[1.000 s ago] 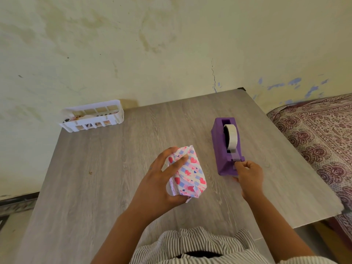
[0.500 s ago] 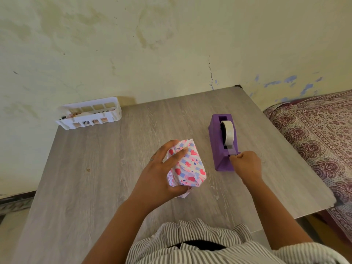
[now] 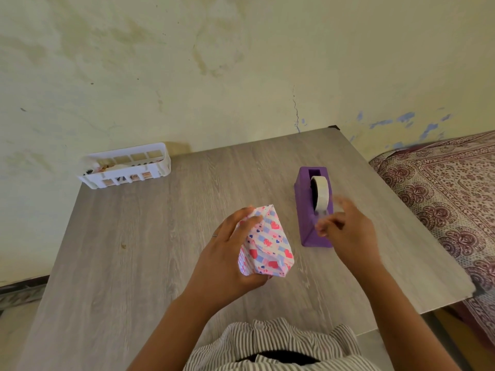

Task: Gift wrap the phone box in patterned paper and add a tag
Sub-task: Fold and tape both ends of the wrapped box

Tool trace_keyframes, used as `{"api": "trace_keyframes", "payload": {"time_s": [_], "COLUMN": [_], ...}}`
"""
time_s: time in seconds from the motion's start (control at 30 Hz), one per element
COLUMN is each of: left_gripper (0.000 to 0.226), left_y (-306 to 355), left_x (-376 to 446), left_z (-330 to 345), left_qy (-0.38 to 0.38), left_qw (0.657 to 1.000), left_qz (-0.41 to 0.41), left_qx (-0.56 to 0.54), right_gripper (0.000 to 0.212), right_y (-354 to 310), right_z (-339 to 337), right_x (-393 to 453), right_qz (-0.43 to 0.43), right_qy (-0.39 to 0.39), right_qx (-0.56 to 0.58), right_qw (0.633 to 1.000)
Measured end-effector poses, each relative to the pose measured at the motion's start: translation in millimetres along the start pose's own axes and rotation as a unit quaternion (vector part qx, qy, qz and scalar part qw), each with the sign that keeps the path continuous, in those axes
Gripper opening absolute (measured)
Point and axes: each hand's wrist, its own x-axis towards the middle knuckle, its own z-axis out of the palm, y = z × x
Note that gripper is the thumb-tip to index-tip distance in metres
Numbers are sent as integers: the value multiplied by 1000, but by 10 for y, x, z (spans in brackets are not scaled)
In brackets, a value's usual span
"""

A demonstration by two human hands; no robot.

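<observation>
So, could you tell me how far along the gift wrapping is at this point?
The box already wears heart-patterned paper, its end flaps folded in. The left hand holds it closed on the table while the blurred right hand works at the purple tape dispenser. Taping the flaps and adding a tag remain; no tag shows.

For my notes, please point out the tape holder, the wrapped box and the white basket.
tape holder (image 3: 305, 210), head view, purple side wall
wrapped box (image 3: 270, 236), head view, top face
white basket (image 3: 126, 178), head view, front wall
</observation>
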Motion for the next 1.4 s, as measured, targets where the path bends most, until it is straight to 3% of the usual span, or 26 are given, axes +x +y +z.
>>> {"api": "trace_keyframes", "payload": {"time_s": [0.07, 0.1, 0.27, 0.37, 0.53, 0.8, 0.83, 0.9, 0.97, 1.03, 1.13, 1.3, 1.37, 1.4], "left_gripper": [97, 99, 98, 96, 83, 95, 96, 97, 97, 94, 84, 81, 82, 83], "left_y": [14, 23, 74, 97, 166, 152, 137, 117, 105, 104, 145, 209, 177, 148], "left_x": [-2, -4, -18, -27, -30, -31, -30, -58, -73, -73, -78, -58, -56, -58], "left_z": [-6, -12, -20, 10, 53, 0, -10, -3, 31, 73, 99, 132, 124, 109], "left_qy": [11, 13, 14, 12, 32, 32, 34, 33, 30, 31, 39, 33, 31, 30], "left_qw": [1000, 1000, 1000, 1000, 999, 999, 999, 999, 999, 999, 999, 999, 999, 999], "left_qz": [-17, -23, -20, -15, 15, -2, -6, -11, -10, -3, 16, 23, 15, 10], "left_qx": [-13, -16, -11, -15, -11, -21, -16, -14, -16, -22, -34, -28, -29, -26], "right_gripper": [79, 83, 67, 66, 66, 62, 61, 47, 29, 22, 26, 14, 21, 25], "right_y": [-265, -382, -787, -861, -912, -903, -859, -731, -594, -465, -330, -193, -109, -36], "right_z": [-2, 0, 79, 170, 203, 236, 250, 285, 303, 302, 286, 170, 120, 113], "right_x": [-8, -25, -87, -81, -75, -15, 27, 80, 64, 29, 24, 9, 30, 73], "right_qz": [-6, -12, -25, -15, -26, -62, -40, 28, 68, 71, 81, 90, 83, 89], "right_qy": [-70, -93, -153, -165, -111, -100, -123, -211, -283, -310, -316, -335, -301, -246], "right_qx": [7, 36, 124, 66, -73, -242, -217, -52, 115, 195, 246, 268, 239, 222], "right_qw": [997, 995, 980, 984, 991, 963, 968, 976, 950, 928, 913, 899, 919, 939]}}
